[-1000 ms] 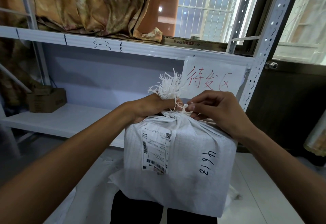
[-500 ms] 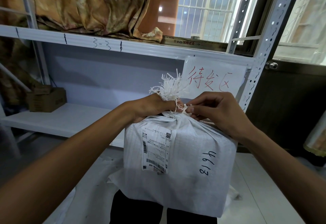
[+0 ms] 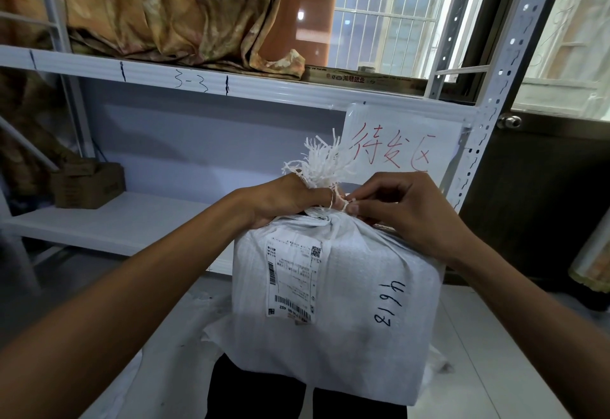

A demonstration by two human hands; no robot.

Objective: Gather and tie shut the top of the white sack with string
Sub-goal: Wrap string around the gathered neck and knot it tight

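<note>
Two hands at the neck of one white sack [image 3: 356, 313]: left hand [image 3: 280, 199] clenched round the gathered top below the frayed tuft [image 3: 325, 161], right hand [image 3: 406, 207] pinching the single string [image 3: 343, 204] wound there. Sack upright before the shelf rack [image 3: 198, 78]; one shipping label [image 3: 292, 280], one handwritten number [image 3: 389, 303]. One cardboard box [image 3: 87, 184] on the lower shelf, one red-lettered paper sign [image 3: 399, 141] behind.

Open room lies left of the sack top [image 3: 325, 162] above the lower shelf [image 3: 138, 224]; the upper shelf rail [image 3: 264, 87] overhead, the paper sign [image 3: 402, 144] and perforated upright [image 3: 487, 121] crowd behind and right.
</note>
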